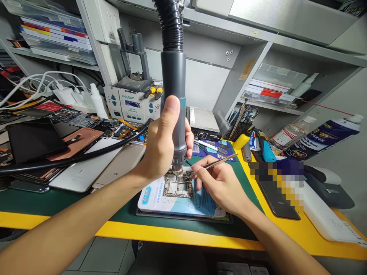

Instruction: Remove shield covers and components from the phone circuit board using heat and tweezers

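Observation:
My left hand (162,143) is wrapped round a dark grey hot air gun (174,76), held upright with its metal nozzle (177,170) pointing down. Directly below the nozzle lies a phone circuit board (177,186), square with an opening in its middle. My right hand (216,181) pinches a pair of metal tweezers (219,161), whose tips reach the board's upper right part beside the nozzle. Whether the tips touch a component is too small to tell. Under the board is a blue and white printed pad (151,202) on the green mat (114,204).
A thick black hose (86,158) crosses the left side over several phones and parts. The hot air station (132,105) stands behind. At right are a blue spray can (323,139), a clear bottle (292,131), a tool holder (237,128) and a dark phone (278,198).

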The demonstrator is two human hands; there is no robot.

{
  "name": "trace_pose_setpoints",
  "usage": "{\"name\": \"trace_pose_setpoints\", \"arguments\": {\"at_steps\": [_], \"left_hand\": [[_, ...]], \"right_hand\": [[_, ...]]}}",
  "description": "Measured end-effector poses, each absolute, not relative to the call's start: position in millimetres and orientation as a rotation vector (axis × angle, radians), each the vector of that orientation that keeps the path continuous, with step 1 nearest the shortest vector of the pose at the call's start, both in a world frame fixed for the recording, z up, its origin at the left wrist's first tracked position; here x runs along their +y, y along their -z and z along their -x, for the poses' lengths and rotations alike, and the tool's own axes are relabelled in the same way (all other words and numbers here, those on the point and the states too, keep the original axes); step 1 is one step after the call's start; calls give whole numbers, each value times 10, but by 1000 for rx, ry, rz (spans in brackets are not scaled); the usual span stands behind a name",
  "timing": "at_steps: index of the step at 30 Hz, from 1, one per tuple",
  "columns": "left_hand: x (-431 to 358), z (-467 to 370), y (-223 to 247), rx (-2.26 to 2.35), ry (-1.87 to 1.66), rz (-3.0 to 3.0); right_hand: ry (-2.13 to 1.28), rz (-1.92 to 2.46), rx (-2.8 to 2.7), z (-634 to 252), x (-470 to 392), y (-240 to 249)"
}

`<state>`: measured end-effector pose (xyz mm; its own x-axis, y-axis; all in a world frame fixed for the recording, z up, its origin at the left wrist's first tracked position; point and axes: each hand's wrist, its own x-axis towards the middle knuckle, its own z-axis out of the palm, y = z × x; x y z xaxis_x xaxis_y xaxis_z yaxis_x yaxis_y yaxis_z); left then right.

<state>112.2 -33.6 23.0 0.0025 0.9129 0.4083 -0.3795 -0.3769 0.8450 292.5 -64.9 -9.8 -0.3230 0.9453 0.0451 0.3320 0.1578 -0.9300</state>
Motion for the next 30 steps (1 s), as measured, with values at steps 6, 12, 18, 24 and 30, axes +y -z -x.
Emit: {"name": "trace_pose_setpoints", "arguments": {"at_steps": [6,12,18,24,30], "left_hand": [[-344,-1124,-241,660,-1596,-1210],[-350,-1114,-242,650,-1578,-1183],[-346,-1120,-256,646,-1597,-1185],[-348,-1117,-250,649,-1587,-1173],[-366,-1122,-256,667,-1601,-1202]], "right_hand": [[-1177,1243,-1765,-2941,-636,78],[-1190,1247,-1750,-2941,-613,78],[-1179,1260,-1768,-2938,-624,67],[-1205,1264,-1731,-2931,-627,57],[-1219,1261,-1722,-2933,-629,64]]}}
